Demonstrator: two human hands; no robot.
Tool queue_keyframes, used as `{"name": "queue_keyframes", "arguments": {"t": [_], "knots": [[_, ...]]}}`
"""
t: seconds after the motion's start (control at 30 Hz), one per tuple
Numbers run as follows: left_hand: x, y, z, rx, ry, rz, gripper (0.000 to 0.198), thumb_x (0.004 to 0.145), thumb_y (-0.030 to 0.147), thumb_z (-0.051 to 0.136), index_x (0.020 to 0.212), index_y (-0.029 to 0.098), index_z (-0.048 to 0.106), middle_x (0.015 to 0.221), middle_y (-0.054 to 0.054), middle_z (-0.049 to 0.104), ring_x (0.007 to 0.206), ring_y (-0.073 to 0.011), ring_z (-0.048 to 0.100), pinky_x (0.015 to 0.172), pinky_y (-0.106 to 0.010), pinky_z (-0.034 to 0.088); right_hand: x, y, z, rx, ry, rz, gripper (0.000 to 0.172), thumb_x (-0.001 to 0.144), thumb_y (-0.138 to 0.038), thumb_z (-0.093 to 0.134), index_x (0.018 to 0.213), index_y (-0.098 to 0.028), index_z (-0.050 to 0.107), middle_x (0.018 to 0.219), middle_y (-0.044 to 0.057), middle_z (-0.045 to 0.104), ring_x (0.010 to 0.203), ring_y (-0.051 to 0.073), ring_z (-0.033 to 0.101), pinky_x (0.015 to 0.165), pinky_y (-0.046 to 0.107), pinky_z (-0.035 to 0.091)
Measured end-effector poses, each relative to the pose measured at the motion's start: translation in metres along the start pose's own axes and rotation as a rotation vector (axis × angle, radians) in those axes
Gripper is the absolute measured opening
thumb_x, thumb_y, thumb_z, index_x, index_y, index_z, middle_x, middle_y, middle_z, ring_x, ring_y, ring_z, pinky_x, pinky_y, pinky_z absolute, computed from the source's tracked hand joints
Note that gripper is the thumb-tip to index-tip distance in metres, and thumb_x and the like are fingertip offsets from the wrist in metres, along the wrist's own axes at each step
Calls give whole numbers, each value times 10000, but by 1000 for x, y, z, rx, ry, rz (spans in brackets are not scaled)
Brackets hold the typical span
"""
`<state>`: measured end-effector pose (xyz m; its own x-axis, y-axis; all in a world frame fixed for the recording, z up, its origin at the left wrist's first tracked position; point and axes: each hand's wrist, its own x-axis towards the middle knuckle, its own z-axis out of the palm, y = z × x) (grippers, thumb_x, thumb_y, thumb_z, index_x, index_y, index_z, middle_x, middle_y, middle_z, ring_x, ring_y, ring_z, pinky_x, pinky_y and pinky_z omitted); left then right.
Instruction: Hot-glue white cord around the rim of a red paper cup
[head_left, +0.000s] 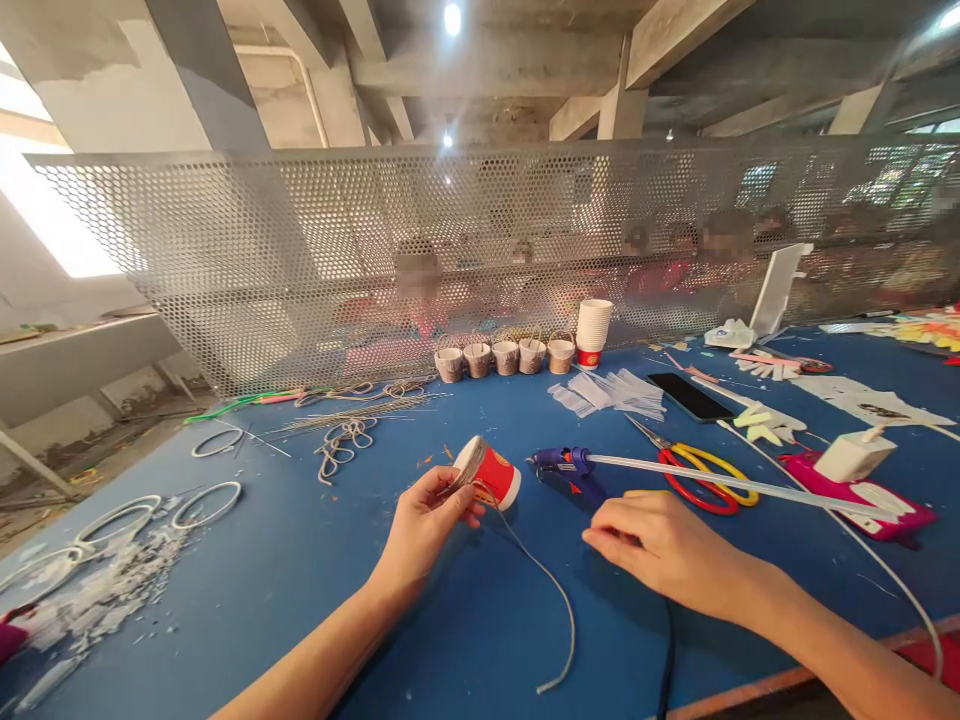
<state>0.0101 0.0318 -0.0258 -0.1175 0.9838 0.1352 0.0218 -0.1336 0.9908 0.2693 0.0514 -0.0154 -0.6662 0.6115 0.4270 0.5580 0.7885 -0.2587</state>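
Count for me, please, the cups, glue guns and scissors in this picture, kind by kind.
Wrapped cups in the far row: 5
Stack of paper cups: 1
Red cup in the left hand: 1
Glue gun: 1
Scissors: 1
Total: 9

Probably a craft workshop: blue workbench point(300, 560), glue gun point(566, 468), scissors point(694, 468).
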Motion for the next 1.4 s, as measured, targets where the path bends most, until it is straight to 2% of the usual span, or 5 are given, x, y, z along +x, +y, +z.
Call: {"name": "queue_keyframes", "arguments": {"t": [0.17,0.4,0.73,0.97,1.4], "knots": [[-1,-2,1,-9,-39,-26,159,749,293,660,778,139,632,682,-22,675,600,-133,607,598,-254,491,8,28,-7,-104,-131,504,299,822,-501,548,748,-221,623,728,17,666,625,184,596,535,259,367],[-2,1,1,22,-39,-27,171,748,305,661,772,138,631,654,-25,679,581,-136,607,599,-259,484,54,35,24,291,-165,540,239,791,-403,565,864,-203,674,701,0,660,635,182,605,548,245,401],[-1,-2,2,4,-17,-44,181,739,317,670,759,143,623,646,-31,677,577,-146,608,593,-274,491,29,2,18,725,25,534,335,862,-476,464,822,-171,597,507,-41,531,500,134,535,527,244,438],[-2,-1,5,-16,-9,-71,175,725,307,672,760,141,627,630,-21,662,556,-135,591,570,-268,496,24,-23,18,628,-18,382,275,857,-419,522,687,-203,521,567,-59,455,512,93,394,479,198,366],[-3,1,12,-39,-12,-96,200,699,327,694,737,151,606,594,-11,653,534,-138,592,545,-267,501,21,-27,20,423,72,306,217,867,-388,505,789,-216,613,648,-16,665,513,120,545,524,209,467]]}}
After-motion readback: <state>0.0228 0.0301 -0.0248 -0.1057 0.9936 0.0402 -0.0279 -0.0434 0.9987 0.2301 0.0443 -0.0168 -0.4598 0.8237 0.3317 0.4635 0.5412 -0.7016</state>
